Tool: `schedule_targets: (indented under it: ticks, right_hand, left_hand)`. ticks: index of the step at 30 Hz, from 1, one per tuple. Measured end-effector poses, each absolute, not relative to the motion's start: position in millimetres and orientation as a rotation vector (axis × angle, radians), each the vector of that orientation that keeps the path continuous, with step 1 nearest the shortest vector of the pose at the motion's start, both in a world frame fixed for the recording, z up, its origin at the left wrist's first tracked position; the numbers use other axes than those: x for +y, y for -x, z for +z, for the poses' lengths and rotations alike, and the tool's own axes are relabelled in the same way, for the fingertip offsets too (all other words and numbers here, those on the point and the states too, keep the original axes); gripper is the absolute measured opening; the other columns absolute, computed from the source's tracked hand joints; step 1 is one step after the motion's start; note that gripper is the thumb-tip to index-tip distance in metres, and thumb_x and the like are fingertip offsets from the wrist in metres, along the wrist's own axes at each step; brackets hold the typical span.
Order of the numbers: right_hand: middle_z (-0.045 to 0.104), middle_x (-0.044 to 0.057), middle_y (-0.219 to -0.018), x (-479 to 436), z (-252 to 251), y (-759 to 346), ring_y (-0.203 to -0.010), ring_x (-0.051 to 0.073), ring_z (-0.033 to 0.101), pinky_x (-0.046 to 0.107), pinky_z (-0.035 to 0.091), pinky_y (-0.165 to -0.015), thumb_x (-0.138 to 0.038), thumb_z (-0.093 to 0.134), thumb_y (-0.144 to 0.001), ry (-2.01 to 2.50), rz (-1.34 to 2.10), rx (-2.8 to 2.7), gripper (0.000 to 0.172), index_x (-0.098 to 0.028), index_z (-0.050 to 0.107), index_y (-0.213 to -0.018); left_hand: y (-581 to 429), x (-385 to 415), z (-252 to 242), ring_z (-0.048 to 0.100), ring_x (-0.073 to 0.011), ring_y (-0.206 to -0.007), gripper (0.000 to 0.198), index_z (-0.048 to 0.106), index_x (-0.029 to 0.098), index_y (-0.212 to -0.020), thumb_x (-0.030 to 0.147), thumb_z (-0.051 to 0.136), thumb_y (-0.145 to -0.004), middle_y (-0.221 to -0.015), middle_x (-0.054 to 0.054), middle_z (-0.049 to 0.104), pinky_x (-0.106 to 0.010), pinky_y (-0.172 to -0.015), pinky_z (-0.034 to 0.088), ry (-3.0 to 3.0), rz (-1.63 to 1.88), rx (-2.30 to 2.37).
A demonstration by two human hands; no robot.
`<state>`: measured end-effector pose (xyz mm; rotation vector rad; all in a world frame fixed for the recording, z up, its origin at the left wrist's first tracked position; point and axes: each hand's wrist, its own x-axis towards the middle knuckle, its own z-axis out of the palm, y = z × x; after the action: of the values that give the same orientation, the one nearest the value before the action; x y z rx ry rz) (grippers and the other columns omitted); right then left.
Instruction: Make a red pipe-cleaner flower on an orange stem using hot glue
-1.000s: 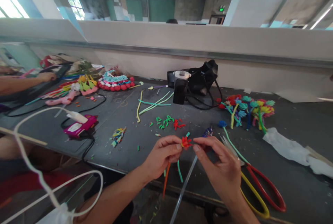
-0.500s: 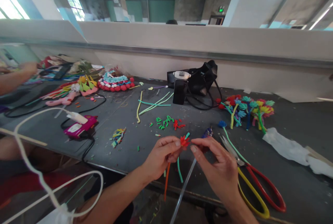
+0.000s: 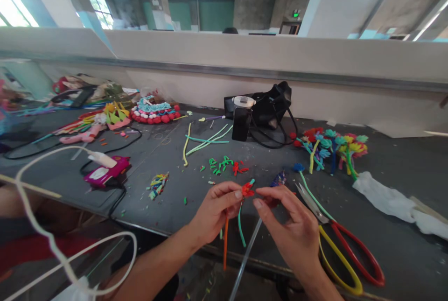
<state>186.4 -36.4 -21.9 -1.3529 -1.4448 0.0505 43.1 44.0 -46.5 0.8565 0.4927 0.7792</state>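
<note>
My left hand [image 3: 226,205] is closed, its thumb and finger pinching a small red fuzzy flower [image 3: 248,190] made of short pipe cleaner pieces. A light teal tip pokes out at the flower's top. Below that hand hang an orange stem [image 3: 225,247] and a teal stem [image 3: 241,231]; which one joins the flower is hidden. Just right of the flower is my right hand [image 3: 292,217], thumb and index fingertips slightly apart, nothing visible between them. A clear rod [image 3: 245,261] runs from under the right hand past the table edge. Short red pieces [image 3: 240,168] and green pieces [image 3: 221,164] lie beyond.
Large scissors [image 3: 327,219] with red and yellow handles lie at right. Behind them are a blue flower [image 3: 298,167] and a colourful flower bunch [image 3: 332,144]. A phone [image 3: 241,123] leans before a black bag [image 3: 273,109]. A magenta device [image 3: 107,171] with cables sits left.
My right thumb has dropped slightly away from the index finger. Another person's arm at the far left has moved out of view. The flower stays in my left hand.
</note>
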Motion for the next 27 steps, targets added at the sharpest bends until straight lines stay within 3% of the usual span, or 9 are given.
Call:
schedule_targets:
  ticks: [9, 27]
  right_hand:
    - [0.062, 0.0, -0.075, -37.3, -16.8, -181.8, -0.064, 0.012, 0.057, 0.026, 0.049, -0.061, -0.015, 0.065, -0.082, 1.316, -0.157, -1.556, 0.017, -0.021, 0.063, -0.098]
    - [0.061, -0.002, -0.071, -34.7, -20.1, -185.2, -0.065, 0.012, 0.057, 0.026, 0.047, -0.066, -0.014, 0.06, -0.086, 1.402, -0.214, -1.575, 0.009, -0.022, 0.062, -0.084]
  left_hand:
    - [-44.7, 40.5, -44.4, 0.041, -0.0044, -0.046, 0.019, 0.069, 0.015, -0.077, 0.03, 0.078, -0.071, -0.054, 0.004, 0.053, -0.019, -0.046, 0.028, -0.836, 0.752, 0.54]
    - [-45.9, 38.4, -45.4, 0.032, -0.0038, -0.047, 0.019, 0.069, 0.014, -0.07, 0.029, 0.08, -0.067, -0.054, 0.005, 0.046, -0.021, -0.045, 0.018, -0.891, 0.749, 0.539]
